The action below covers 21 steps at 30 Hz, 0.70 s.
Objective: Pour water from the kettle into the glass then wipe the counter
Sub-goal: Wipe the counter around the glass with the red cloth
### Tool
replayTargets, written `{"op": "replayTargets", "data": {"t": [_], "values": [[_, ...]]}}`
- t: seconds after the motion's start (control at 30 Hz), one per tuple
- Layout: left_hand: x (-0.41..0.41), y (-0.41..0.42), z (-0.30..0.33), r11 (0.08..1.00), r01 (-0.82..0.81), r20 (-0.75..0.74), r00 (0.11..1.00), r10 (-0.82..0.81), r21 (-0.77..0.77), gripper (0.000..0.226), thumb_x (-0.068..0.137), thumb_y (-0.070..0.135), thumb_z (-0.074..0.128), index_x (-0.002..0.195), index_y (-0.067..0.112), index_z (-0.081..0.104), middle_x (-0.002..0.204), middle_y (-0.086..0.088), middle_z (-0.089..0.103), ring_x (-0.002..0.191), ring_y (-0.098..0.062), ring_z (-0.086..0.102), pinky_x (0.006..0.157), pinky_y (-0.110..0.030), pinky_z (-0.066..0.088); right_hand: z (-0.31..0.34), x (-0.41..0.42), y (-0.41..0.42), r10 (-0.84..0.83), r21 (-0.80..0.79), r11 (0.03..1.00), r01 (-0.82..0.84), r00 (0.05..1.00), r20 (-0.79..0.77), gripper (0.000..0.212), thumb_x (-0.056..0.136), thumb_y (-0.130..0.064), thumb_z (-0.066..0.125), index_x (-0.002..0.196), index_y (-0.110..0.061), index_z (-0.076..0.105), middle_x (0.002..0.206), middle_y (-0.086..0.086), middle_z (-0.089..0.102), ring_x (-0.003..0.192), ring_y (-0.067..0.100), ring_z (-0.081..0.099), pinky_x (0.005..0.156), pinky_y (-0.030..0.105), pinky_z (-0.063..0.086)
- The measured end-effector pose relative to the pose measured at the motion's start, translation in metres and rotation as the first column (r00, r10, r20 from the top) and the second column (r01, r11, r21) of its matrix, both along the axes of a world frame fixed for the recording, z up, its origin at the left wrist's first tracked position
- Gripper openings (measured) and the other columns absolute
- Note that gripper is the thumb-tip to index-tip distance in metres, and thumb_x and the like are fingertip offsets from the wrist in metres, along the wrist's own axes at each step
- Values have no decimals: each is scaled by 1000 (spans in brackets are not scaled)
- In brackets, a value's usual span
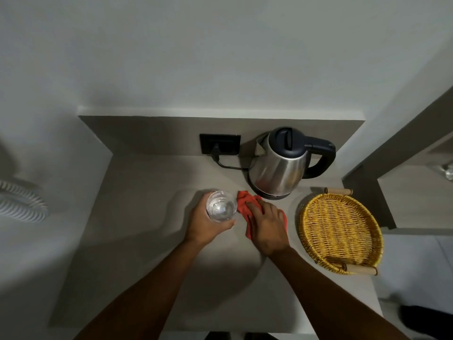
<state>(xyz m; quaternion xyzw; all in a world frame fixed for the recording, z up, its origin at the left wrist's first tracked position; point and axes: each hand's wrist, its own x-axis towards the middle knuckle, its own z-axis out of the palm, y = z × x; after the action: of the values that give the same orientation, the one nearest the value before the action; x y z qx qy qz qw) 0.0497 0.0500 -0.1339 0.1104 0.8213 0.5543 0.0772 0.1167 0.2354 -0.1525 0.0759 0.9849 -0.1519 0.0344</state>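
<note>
With the left hand (204, 223) wrapped around the glass (221, 209), the right hand (267, 227) should press the red cloth (245, 204) flat, sweeping the worktop (147, 217) evenly.

A stainless-steel electric kettle (279, 165) with a black lid and handle stands upright on its base, right of frame centre, handle pointing right. Below and to its left, a clear glass (221, 209) holds water. Just right of it, a crumpled red cloth (245, 204) lies on the grey counter (137, 217).
</note>
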Motion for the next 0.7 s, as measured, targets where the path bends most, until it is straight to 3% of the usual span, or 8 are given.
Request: {"op": "replayTargets", "data": {"t": [0.13, 0.27, 0.37, 0.43, 0.5, 0.57, 0.7], "values": [[3, -17, -17, 994, 30, -12, 999, -32, -104, 82, 52, 17, 102, 124, 16, 63, 117, 1, 71, 106, -13, 67, 86, -2, 49, 16, 19, 11, -70, -66, 996, 65, 994, -85, 66, 81, -59, 44, 142, -36, 31, 131, 7, 53, 111, 28, 50, 93, 43, 43], [-7, -47, -25, 966, 65, -83, 993, -88, -250, 83, 48, 40, 99, 122, 27, 63, 120, 9, 69, 111, -11, 65, 100, -40, 55, 23, 43, 47, -120, -20, 993, 119, 983, -138, 72, 77, -63, 44, 142, -34, 33, 129, 6, 54, 112, 25, 48, 90, 45, 46], [-7, -68, -39, 906, 91, -144, 976, -164, -414, 91, 54, 58, 90, 132, 27, 56, 135, 9, 59, 129, -16, 54, 109, -49, 44, 16, 46, 78, -258, -36, 966, 255, 959, -116, 58, 90, -60, 32, 141, -31, 34, 135, 7, 52, 119, 28, 46, 95, 51, 44], [-2, -78, -47, 796, 81, -157, 964, -216, -600, 104, 61, 74, 75, 145, 20, 47, 150, 2, 48, 143, -22, 40, 117, -51, 35, 4, 41, 85, -322, -51, 946, 319, 945, -54, 54, 96, -53, 30, 143, -26, 33, 142, 8, 47, 127, 29, 42, 103, 53, 39], [2, -84, -53, 722, 51, -166, 960, -226, -690, 109, 66, 80, 64, 151, 16, 41, 158, -3, 40, 149, -26, 31, 121, -50, 29, -7, 34, 83, -313, -26, 949, 314, 949, 40, 56, 99, -46, 30, 149, -21, 25, 152, 11, 35, 137, 32, 31, 112, 53, 26], [3, -84, -52, 698, 25, -186, 956, -225, -716, 108, 70, 81, 59, 153, 15, 37, 160, -4, 36, 150, -26, 29, 122, -49, 27, -15, 27, 80, -296, -12, 954, 299, 950, 99, 59, 100, -46, 27, 151, -19, 17, 158, 10, 24, 143, 32, 19, 115, 50, 13], [2, -83, -52, 662, 23, -182, 954, -240, -749, 109, 71, 84, 55, 154, 17, 34, 160, -2, 34, 150, -24, 28, 122, -46, 27, -24, 23, 83, -310, -12, 949, 315, 940, 144, 62, 100, -47, 24, 152, -17, 11, 160, 12, 17, 146, 34, 11, 116, 50, 5]]}}
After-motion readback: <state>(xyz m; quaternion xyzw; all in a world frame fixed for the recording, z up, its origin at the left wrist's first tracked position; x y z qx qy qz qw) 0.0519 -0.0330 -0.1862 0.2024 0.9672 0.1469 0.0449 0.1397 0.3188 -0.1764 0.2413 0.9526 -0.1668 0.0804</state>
